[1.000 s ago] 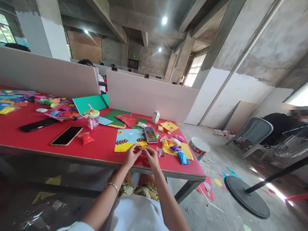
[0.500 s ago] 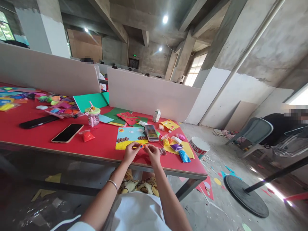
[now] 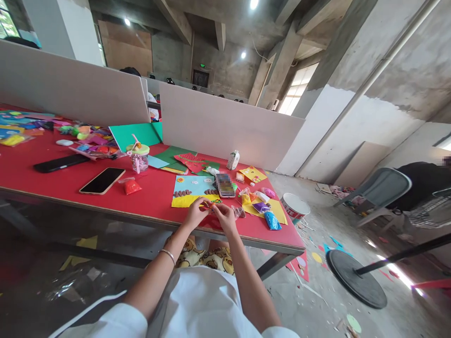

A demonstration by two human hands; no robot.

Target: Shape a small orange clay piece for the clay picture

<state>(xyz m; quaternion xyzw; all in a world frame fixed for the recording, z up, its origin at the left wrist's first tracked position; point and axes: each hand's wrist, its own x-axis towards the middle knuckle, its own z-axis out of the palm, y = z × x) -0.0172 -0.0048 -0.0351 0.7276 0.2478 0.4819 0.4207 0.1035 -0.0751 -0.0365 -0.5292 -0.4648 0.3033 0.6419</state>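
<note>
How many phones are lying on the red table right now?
3: a black phone far left, a gold-edged phone beside it, and one above the hands. Clutter may hide others.

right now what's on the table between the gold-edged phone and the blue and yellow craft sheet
In the head view, a small bag of red-orange material lies between the phone and the craft sheet; the rest is bare red table.

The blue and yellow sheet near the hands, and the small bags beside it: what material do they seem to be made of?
The blue and yellow sheet looks like matte craft foam or card: flat, no shine, clean straight edges. The small bags look like thin clear plastic film, glossy and crinkled, with coloured filling, perhaps clay. The left hand and right hand pinch a small orange piece; its material is too small to tell.
</note>
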